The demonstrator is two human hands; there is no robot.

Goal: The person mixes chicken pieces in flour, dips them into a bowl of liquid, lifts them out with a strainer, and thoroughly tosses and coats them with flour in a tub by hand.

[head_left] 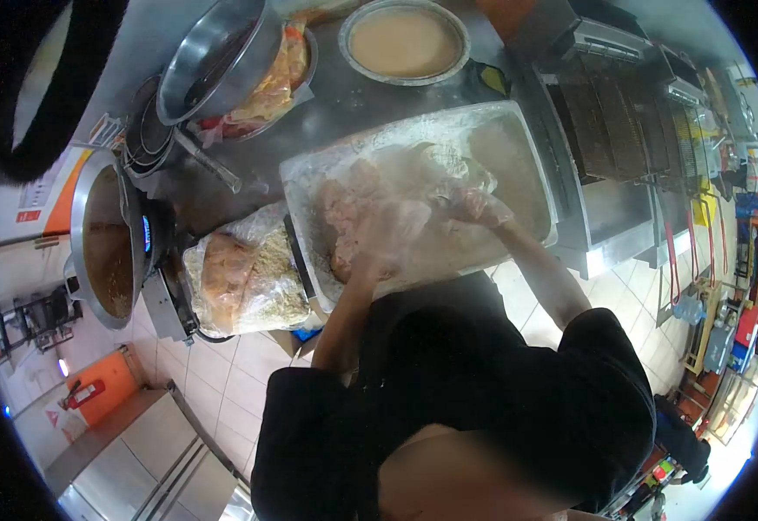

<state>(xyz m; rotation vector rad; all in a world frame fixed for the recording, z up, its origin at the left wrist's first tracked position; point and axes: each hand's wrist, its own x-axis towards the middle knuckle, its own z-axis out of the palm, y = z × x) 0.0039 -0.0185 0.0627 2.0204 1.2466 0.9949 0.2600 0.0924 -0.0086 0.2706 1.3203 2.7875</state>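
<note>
A large rectangular tub (526, 139) dusted with white powder holds pale, coated pieces of what looks like raw meat (353, 204). My left hand (387, 239), in a clear glove, is over these pieces at the tub's left side; motion and haze smear its fingers. Inside the tub's right half is my right hand (483, 208), also gloved, with its fingers curled; what they hold is too small to make out. Just beyond it lies a powder-covered, crumpled clear plastic piece (457, 161).
Behind the tub stands a bowl of beige liquid (405, 43). Metal bowls (214, 65) and a plastic-wrapped load of meat (227, 273) are at the left, near a large pan of brown liquid (105, 243). Fryer baskets (613, 113) stand at the right.
</note>
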